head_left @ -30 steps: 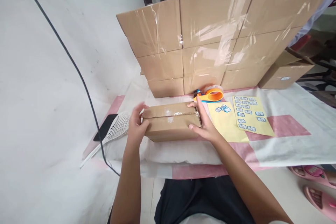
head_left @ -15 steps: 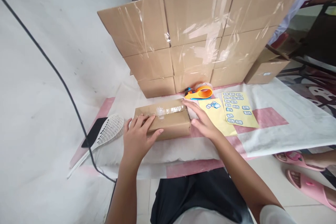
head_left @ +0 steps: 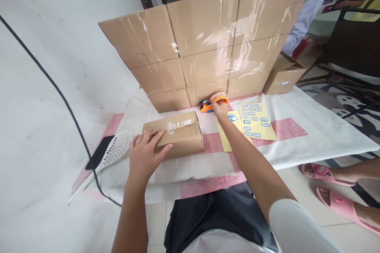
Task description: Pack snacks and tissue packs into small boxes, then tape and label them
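At the left half of the cloth-covered table, one taped carton lies flat in front of the person. Change: the right hand is off the carton's right end and now on the orange tape dispenser, at the foot of the shrink-wrapped carton stack. Its fingers are bent around the dispenser's ring side; cannot tell whether the grip is closed, fingertips hidden. Left hand stays put: open, fingers spread over the carton's top left end, thumb on the front face. Meaning: carton is now held down by one hand only, right end free. Clear tape runs along the top seam, with a cloudy patch mid-seam. Dispenser looks to be resting on the cloth, not lifted. Yellow label sheet lies right of the carton, apart from it.
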The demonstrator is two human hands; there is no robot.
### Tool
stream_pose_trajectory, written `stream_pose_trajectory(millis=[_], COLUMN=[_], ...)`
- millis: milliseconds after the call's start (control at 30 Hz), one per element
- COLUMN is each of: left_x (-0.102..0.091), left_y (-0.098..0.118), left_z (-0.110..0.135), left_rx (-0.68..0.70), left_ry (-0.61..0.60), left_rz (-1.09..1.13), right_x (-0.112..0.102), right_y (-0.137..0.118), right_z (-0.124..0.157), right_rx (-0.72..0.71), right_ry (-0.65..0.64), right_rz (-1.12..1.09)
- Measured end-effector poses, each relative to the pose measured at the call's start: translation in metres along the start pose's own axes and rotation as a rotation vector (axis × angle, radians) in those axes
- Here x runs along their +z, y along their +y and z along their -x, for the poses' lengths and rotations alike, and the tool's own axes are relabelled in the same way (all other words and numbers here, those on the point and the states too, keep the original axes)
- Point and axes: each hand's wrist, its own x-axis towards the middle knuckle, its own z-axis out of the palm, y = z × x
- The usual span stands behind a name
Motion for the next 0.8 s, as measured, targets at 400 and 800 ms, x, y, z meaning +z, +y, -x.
stream_pose_trajectory(millis=[400, 800], left_x=[-0.031, -0.009], left_y=[0.094, 0.161], left_z=[-0.046, -0.051], left_rx=[0.100, 0.112], left_ry=[0.059, 0.017], left_rz=[0.488, 0.951], right_x=[-0.106, -0.142], right_y=[-0.022, -0.003], right_z=[0.118, 0.145], right_rx=[-0.984, -0.917], right_ry=[0.090, 0.211], right_rz=[-0.028, 0.275])
